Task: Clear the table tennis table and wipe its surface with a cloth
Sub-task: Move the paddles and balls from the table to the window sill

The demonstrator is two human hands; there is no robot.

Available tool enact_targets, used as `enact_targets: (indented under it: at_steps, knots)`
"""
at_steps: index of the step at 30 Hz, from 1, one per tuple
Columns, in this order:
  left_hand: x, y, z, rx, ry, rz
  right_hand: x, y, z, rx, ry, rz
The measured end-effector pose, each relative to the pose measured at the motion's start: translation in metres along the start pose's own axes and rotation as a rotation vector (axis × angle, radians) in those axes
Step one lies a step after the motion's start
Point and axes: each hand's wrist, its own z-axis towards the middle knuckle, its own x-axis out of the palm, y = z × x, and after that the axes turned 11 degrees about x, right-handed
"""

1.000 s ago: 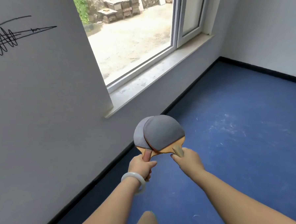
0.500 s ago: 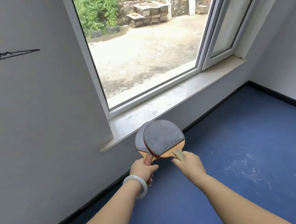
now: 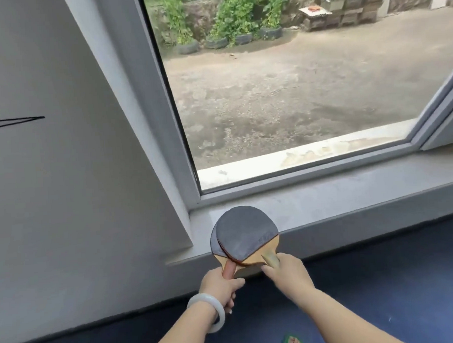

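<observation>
Left grip [image 3: 221,284] was curled round the reddish handle of the lower paddle [image 3: 213,244], and right grip [image 3: 288,274] was closed round the pale handle of the upper paddle [image 3: 247,233]. Behind them, the white wall [image 3: 64,193] filled the left side, with a black pen scribble [image 3: 13,122] at mid height. The window [image 3: 294,89] took up the upper right and looked onto a bare yard with plants in old tyres. A dark blue floor [image 3: 383,281] ran along the bottom. The grey sill [image 3: 353,204] crossed between window and floor. The two paddles were over the sill's left end, near the corner of the window recess. Their dark rubber faces were up and the upper one overlapped most of the lower one. Both handles pointed toward the person, past the sill's front edge. Whether the blades rested on the sill or hung just above it could not be told. A pale bangle [image 3: 200,297] circled the left wrist.
</observation>
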Motion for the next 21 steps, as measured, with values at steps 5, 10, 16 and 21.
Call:
enact_targets:
  at_steps: [5, 10, 16, 21]
  knots:
    - [0.009, -0.013, 0.034, -0.070, -0.094, -0.062, -0.009, 0.019, 0.058, -0.083, 0.116, -0.079]
    - [0.010, -0.009, 0.070, -0.146, -0.126, -0.079, 0.005, 0.032, 0.098, -0.084, 0.190, -0.135]
    - [0.006, 0.001, 0.106, -0.183, -0.117, -0.077, 0.025, 0.039, 0.131, -0.041, 0.222, -0.122]
    - [0.005, 0.007, 0.123, -0.188, -0.103, -0.063, 0.035, 0.042, 0.147, -0.029, 0.240, -0.126]
